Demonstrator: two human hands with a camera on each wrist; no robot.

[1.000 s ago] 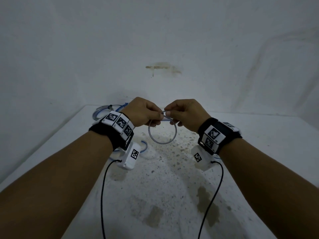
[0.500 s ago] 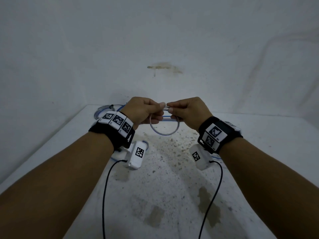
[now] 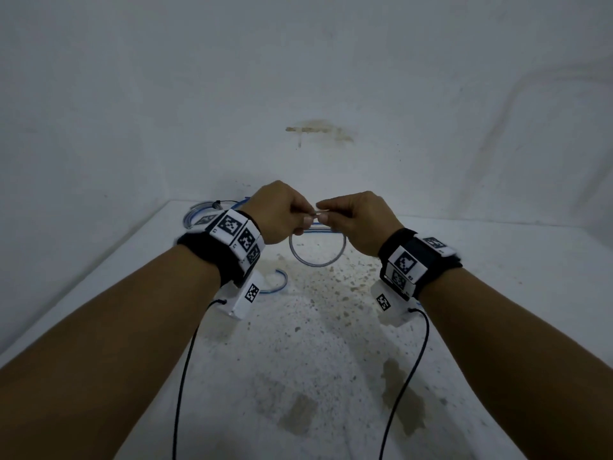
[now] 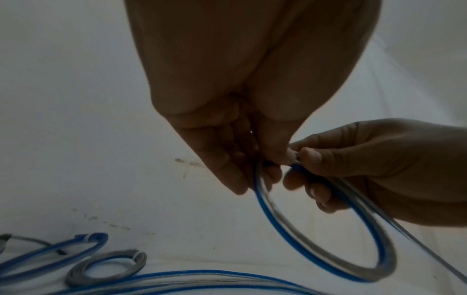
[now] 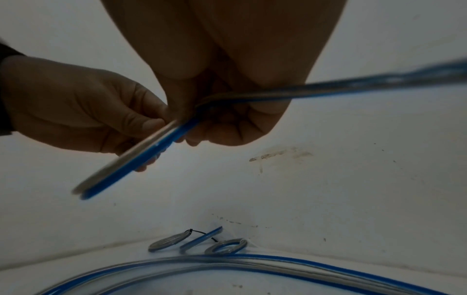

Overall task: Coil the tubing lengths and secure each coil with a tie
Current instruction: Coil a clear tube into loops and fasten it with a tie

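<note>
Both hands' fingers hide the coil's (image 3: 317, 257) top — any tie unseen.

both hands (image 3: 318, 220) raised, fingers (image 4: 312, 157) curled.

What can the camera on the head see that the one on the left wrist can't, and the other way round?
Only the head view shows both forearms, the marker-covered wristbands, the dangling black cables and the stained table. Only the left wrist view shows, close up, the small finished coils lying by the wall and the blue stripe along the clear tubing. Both show the left hand and right hand pinching the top of the tubing loop held above the table.
</note>
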